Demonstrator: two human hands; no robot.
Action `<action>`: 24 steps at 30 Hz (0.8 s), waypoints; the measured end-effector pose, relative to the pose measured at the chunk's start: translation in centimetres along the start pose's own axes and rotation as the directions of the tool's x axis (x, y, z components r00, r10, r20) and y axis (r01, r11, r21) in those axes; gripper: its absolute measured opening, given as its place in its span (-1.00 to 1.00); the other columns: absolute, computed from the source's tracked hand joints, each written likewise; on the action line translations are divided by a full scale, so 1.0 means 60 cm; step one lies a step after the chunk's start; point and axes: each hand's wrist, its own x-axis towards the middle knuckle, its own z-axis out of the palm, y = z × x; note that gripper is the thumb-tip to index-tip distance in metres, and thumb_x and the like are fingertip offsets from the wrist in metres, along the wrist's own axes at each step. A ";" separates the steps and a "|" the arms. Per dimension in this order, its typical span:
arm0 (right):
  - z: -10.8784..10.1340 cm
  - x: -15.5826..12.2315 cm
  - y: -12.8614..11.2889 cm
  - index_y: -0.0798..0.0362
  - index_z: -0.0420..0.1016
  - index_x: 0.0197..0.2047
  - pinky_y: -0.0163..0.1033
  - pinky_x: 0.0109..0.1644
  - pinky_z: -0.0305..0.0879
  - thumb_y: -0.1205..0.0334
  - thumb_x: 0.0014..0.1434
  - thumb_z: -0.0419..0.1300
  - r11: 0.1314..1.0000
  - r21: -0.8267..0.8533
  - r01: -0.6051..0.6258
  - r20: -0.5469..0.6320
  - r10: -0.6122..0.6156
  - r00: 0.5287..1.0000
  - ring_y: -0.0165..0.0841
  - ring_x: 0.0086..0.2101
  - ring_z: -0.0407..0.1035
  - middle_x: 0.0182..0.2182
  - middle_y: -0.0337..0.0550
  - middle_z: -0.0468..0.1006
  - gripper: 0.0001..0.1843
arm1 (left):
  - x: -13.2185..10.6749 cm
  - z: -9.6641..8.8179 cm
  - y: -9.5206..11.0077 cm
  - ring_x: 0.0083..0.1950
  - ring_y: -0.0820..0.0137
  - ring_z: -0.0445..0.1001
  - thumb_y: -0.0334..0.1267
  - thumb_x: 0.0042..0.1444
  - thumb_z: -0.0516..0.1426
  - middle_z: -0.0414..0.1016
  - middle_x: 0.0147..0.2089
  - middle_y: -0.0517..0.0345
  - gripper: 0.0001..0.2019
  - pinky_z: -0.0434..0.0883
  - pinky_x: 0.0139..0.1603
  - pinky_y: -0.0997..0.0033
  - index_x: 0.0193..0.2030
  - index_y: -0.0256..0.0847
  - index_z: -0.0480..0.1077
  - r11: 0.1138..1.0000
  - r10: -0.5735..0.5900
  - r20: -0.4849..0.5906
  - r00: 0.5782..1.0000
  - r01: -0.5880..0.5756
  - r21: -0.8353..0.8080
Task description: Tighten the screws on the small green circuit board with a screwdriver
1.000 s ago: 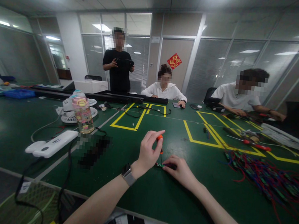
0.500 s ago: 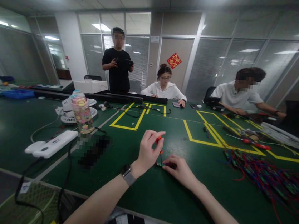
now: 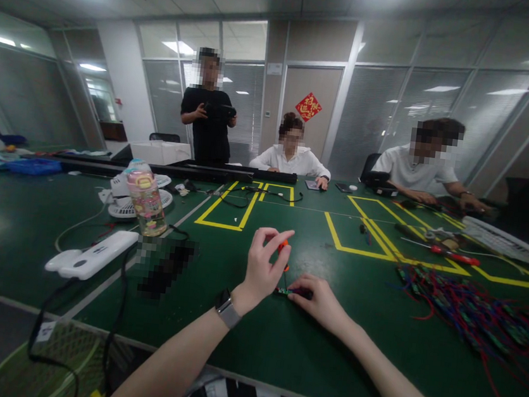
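My left hand [image 3: 264,262], with a watch on its wrist, is closed around the orange handle of a small screwdriver [image 3: 284,246]. The thin shaft points down, and its tip meets a small green circuit board [image 3: 282,292] lying on the table. My right hand [image 3: 317,299] pinches the board's right end, where dark wires run under the fingers. Part of the board and the wires is hidden by that hand.
On the green table [image 3: 210,339], a tangle of wired circuit boards [image 3: 471,311] lies right, below a red-handled screwdriver [image 3: 453,255]. A bottle [image 3: 146,201], a white device [image 3: 90,255] and a fan [image 3: 119,191] stand left. A green basket [image 3: 45,365] is below the edge. Three people are across the table.
My left hand has shifted very slightly at the screwdriver, while my right hand stays on the board. The person at the right has drawn an outstretched hand back a little.
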 end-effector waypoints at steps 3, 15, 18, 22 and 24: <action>0.000 0.000 -0.001 0.06 0.64 -0.26 -0.25 -0.20 0.35 0.29 0.14 0.26 1.000 0.003 0.002 -0.003 -0.002 1.000 -0.30 -0.31 0.43 -0.32 -0.12 0.53 -0.87 | 0.000 0.001 0.001 -0.02 0.33 0.39 -0.34 0.37 -0.10 0.42 -0.05 0.02 -0.66 0.37 0.01 0.30 0.20 -0.15 0.30 0.998 0.004 0.052 0.999 0.000 -0.070; -0.001 0.001 -0.001 0.06 0.64 -0.27 -0.25 -0.19 0.34 0.29 0.13 0.26 1.000 -0.011 0.004 -0.014 -0.005 1.000 -0.30 -0.31 0.43 -0.32 -0.13 0.54 -0.88 | 0.000 0.002 0.001 0.01 0.33 0.38 -0.32 0.38 -0.12 0.40 -0.02 0.01 -0.64 0.36 0.03 0.30 0.24 -0.15 0.27 0.998 -0.009 0.065 0.998 0.013 -0.066; 0.000 0.001 0.001 0.05 0.64 -0.26 -0.25 -0.19 0.35 0.29 0.13 0.26 1.000 -0.010 0.001 -0.010 -0.001 1.000 -0.30 -0.31 0.43 -0.31 -0.13 0.54 -0.87 | 0.000 0.003 -0.001 -0.10 0.34 0.39 -0.27 0.34 -0.01 0.43 -0.14 0.06 -0.69 0.37 -0.06 0.32 0.19 -0.17 0.31 0.999 -0.013 0.034 0.999 0.015 -0.044; 0.001 0.001 0.002 0.06 0.64 -0.26 -0.25 -0.19 0.35 0.30 0.13 0.27 1.000 -0.005 0.001 -0.003 -0.001 1.000 -0.30 -0.31 0.43 -0.32 -0.12 0.53 -0.88 | -0.001 0.003 -0.003 -0.21 0.35 0.36 -0.17 0.26 0.12 0.35 -0.27 0.12 -0.76 0.36 -0.14 0.33 0.00 -0.17 0.44 1.000 -0.013 -0.016 1.000 0.014 0.025; 0.001 0.001 0.001 0.06 0.64 -0.27 -0.24 -0.19 0.35 0.29 0.13 0.27 1.000 -0.006 0.001 -0.005 -0.001 1.000 -0.30 -0.31 0.43 -0.32 -0.13 0.53 -0.88 | -0.002 0.002 -0.001 -0.16 0.34 0.37 -0.22 0.31 0.04 0.36 -0.20 0.09 -0.73 0.37 -0.11 0.33 0.09 -0.16 0.39 1.000 -0.018 0.019 1.000 0.018 -0.002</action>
